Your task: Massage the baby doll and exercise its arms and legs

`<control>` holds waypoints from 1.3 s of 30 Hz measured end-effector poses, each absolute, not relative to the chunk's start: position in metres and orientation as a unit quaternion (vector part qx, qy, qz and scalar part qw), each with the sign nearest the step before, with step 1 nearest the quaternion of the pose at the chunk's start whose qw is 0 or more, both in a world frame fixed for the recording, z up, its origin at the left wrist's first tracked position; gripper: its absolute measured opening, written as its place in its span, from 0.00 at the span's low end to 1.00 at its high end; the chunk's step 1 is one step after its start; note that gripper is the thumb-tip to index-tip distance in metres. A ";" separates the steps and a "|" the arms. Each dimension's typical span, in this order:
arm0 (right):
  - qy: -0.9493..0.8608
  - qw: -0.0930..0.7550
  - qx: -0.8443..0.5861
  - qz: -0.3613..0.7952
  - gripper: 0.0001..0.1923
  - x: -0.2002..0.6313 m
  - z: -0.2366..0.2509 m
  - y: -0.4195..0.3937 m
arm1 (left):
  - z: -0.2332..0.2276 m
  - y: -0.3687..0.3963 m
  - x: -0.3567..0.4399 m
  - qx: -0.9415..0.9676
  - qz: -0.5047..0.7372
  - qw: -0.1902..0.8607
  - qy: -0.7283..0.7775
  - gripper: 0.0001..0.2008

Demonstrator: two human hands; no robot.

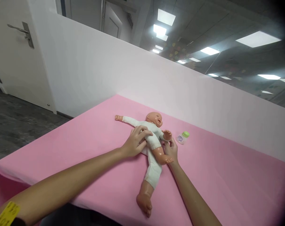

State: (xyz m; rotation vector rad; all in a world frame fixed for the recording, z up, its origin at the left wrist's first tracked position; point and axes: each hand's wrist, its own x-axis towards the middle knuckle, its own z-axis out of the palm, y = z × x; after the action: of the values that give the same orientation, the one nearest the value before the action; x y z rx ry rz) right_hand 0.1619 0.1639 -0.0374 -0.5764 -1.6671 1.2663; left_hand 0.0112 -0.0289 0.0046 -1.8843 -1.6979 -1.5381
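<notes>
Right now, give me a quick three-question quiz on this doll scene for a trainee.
1. True or false: the left hand rests on the doll.
2. What colour is the cap of the small bottle? A green, B red, C blue.
3. What covers the table?

Key:
1. True; it lies on the doll's body.
2. A.
3. A pink cloth. The right hand touches the doll near its arm and bent leg.

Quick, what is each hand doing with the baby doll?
Left hand: fingers spread, resting on the plastic baby doll in white clothes, not gripping.
Right hand: fingers holding the doll's arm at its wrist.
</notes>
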 end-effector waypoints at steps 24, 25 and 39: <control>-0.659 0.451 -0.205 0.566 0.22 0.162 -0.035 0.165 | 0.006 -0.028 0.012 -0.632 -0.510 0.072 -0.579 0.22; -0.658 0.450 -0.209 0.567 0.23 0.162 -0.034 0.163 | 0.007 -0.028 0.012 -0.634 -0.509 0.072 -0.578 0.22; -0.696 0.438 -0.248 0.511 0.20 0.165 -0.033 0.161 | 0.009 -0.028 0.012 -0.637 -0.514 0.070 -0.571 0.23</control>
State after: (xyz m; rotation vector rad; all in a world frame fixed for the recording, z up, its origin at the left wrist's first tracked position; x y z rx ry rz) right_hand 0.1652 0.1607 -0.0329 -0.6165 -1.7311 1.2702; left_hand 0.0124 -0.0279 0.0088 -1.9152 -1.7186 -1.5452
